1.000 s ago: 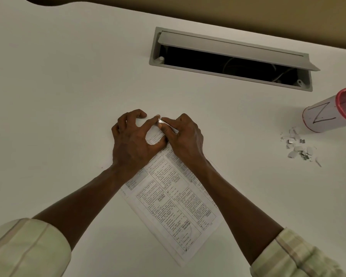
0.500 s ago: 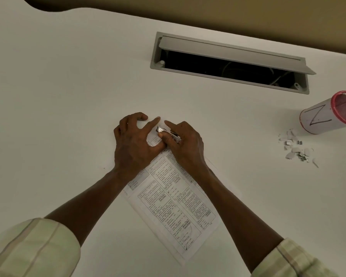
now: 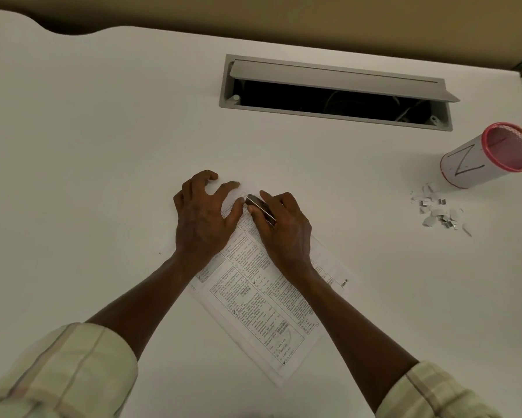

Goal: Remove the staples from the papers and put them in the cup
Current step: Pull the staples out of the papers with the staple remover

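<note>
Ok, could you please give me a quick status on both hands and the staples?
Left hand flat on papers. Right hand grips metal tool at top corner. Loose staples beside cup. Nothing in the way.

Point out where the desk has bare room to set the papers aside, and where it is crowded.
Bare: the wide stretch of desk left of the left hand, and the strip between the right hand and the staple scraps. Crowded: by the cup, and at the open cable hatch.
</note>
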A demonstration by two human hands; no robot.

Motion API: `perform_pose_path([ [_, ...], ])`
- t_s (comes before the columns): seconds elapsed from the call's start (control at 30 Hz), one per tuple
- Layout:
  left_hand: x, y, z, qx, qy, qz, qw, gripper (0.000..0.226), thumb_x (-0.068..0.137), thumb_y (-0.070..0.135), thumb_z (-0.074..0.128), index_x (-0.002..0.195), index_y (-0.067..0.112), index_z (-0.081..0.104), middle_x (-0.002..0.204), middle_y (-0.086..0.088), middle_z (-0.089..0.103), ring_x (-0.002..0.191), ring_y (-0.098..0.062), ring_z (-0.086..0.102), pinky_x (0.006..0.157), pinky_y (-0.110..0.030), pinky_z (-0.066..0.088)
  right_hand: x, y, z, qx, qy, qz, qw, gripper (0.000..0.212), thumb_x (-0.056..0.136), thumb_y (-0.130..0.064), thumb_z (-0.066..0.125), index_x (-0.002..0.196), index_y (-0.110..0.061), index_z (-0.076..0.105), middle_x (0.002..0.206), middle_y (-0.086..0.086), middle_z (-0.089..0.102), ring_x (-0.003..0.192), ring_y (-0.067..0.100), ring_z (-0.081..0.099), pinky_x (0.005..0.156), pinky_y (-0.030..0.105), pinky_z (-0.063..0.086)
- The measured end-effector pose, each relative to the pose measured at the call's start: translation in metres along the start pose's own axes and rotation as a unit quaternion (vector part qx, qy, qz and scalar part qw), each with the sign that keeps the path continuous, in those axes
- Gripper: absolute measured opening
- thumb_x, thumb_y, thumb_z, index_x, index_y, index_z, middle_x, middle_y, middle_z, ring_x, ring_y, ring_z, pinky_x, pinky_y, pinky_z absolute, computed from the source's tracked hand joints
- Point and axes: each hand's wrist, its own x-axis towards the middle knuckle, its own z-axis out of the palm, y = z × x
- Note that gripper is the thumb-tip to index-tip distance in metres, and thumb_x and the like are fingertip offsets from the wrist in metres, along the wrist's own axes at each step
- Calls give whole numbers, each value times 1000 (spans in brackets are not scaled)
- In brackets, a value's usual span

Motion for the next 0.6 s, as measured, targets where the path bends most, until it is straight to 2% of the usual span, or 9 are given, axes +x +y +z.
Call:
perform_pose_path([
  [0.23, 2, 2, 1, 23, -8, 0, 1000, 41, 94, 54, 43, 125, 32, 57, 138, -8, 45, 124, -25, 44, 101, -44, 37, 0, -1, -1, -6, 15, -3, 1000, 36, 92, -42, 61, 118, -18, 68, 98, 0, 66, 78, 8, 62, 65, 19, 41],
  [0.47, 2, 3, -1, 35, -13, 3, 999, 38, 94, 53, 41, 124, 33, 55, 138, -7, 44, 123, -25, 44, 99, -44, 38, 0, 0, 1, -2, 18, -4, 1000, 34, 92, -42, 61, 117, -19, 68, 96, 0, 65, 75, 8, 61, 63, 20, 45],
  [0.6, 1, 5, -4, 23, -12, 2, 1000, 44, 95, 53, 40, 130, 30, 53, 136, -7, 47, 123, -26, 44, 98, -45, 39, -1, 1, 1, -8, 22, -10, 1000, 34, 93, -42, 60, 115, -19, 68, 95, -1, 64, 74, 8, 60, 61, 22, 47],
])
